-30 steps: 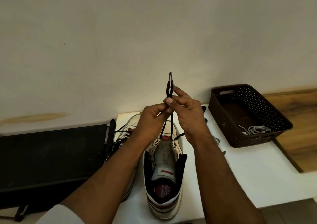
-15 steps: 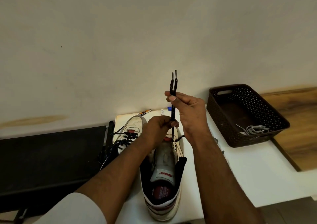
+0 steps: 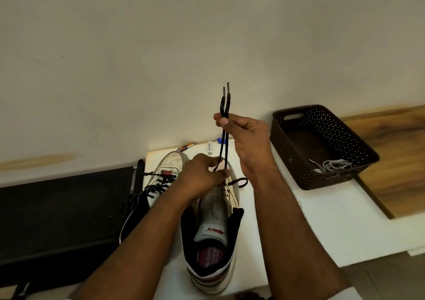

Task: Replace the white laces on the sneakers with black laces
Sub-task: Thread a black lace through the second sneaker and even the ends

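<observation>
- At the left, the sneaker [image 3: 164, 175] already carrying black lacing lies on the white tabletop [image 3: 310, 219], beside a dark bench.
- Your left hand [image 3: 202, 178] pinches the black lace [image 3: 224, 125] at the near sneaker [image 3: 213, 230], likely to steady the eyelets.
- Your right hand [image 3: 243, 129] has its grip closed around both lace ends, held high, probably to even them.
- At the right, the white laces [image 3: 331, 165] lie in the brown basket [image 3: 287, 148] by the plain wall.

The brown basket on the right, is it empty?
No, the brown basket holds a small bundle of white laces in its near corner.
</observation>
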Tool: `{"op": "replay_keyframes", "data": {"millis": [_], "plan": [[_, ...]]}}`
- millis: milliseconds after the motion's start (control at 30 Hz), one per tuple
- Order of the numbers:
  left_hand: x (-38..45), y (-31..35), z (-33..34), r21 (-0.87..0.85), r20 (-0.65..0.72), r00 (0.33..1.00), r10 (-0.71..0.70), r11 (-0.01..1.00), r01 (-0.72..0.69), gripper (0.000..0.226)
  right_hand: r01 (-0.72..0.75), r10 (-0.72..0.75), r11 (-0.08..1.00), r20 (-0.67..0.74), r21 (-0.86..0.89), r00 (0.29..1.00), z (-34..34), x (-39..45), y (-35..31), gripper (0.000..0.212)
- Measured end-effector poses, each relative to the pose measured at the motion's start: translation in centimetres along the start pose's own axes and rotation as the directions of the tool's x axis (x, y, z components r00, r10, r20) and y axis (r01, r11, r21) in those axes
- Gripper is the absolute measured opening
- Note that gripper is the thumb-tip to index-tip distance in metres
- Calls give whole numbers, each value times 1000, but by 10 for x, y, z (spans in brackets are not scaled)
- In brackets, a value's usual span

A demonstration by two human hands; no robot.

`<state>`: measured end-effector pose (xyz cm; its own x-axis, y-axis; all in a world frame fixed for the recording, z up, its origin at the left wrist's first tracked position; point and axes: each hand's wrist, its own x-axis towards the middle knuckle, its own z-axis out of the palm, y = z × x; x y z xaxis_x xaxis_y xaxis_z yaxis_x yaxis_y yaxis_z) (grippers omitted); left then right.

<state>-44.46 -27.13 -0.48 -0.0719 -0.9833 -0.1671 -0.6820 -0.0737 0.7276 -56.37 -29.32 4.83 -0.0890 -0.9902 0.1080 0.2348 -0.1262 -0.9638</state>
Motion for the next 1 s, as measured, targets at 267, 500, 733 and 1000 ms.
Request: {"op": "replay_keyframes", "data": {"millis": [267, 500, 733, 1000], "plan": [[7, 25, 10, 447, -257, 966, 34, 890, 87, 31, -2, 5, 998, 49, -57, 999, 5, -2, 5, 17], [1, 32, -16, -259, -27, 992, -121, 960, 110, 8, -34, 38, 996, 49, -77, 998, -2, 1, 10, 15], [-1, 31, -27, -407, 88, 983, -163, 895, 185, 13, -305, 326, 806, -49, -507, 944, -33, -16, 49, 23], [12, 24, -25, 150, 37, 987, 157, 976, -160, 63, -279, 386, 841, 151, -464, 910, -12, -30, 70, 22]]}}
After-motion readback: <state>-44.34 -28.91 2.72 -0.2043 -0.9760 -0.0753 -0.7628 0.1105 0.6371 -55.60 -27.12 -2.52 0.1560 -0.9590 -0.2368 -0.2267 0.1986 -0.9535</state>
